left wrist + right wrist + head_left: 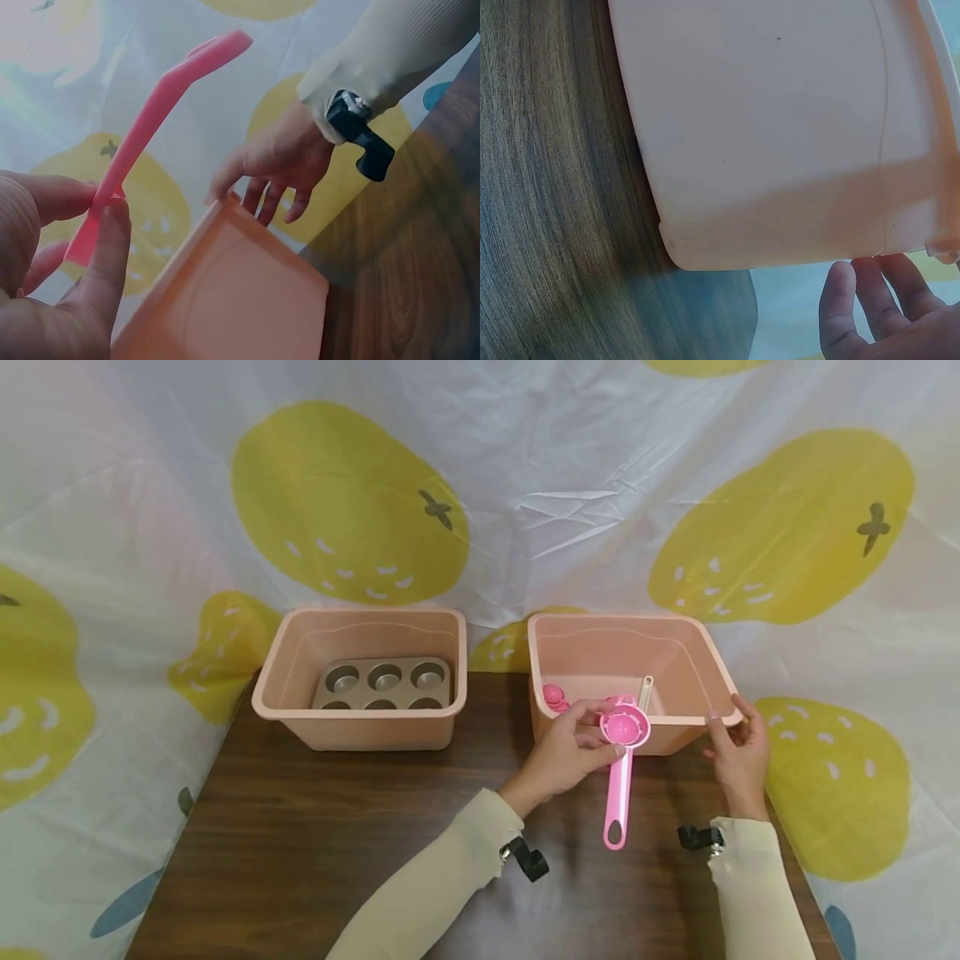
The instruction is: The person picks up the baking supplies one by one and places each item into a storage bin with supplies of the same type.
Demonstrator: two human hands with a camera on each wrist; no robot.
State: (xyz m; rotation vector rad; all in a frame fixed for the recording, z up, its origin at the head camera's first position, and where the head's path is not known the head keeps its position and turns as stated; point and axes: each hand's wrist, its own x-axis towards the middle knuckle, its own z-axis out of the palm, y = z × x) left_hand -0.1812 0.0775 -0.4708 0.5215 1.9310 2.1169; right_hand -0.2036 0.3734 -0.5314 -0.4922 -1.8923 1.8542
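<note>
My left hand (pixel 558 758) pinches a pink egg separator (pixel 626 727) by its slotted cup, with the long looped handle pointing toward me. In the left wrist view the pink egg separator (pixel 142 135) is seen edge-on between thumb and fingers. The separator is above the front rim of the right-hand peach bin (pixel 615 625). At that bin's front right corner, my right hand (pixel 738 764) holds the rim. The right wrist view has the fingers (pixel 840 289) against the bin's outer side. Inside this bin lie a pink measuring spoon (pixel 553 695) and a cream-coloured handle (pixel 647 692), partly hidden.
A second peach bin (pixel 360 735) stands to the left on the brown wooden table (pixel 322 835), with a muffin tin (pixel 384 678) in it. Behind the bins hangs a cloth (pixel 495 460) printed with yellow fruit. Both sleeves carry a black wrist mount.
</note>
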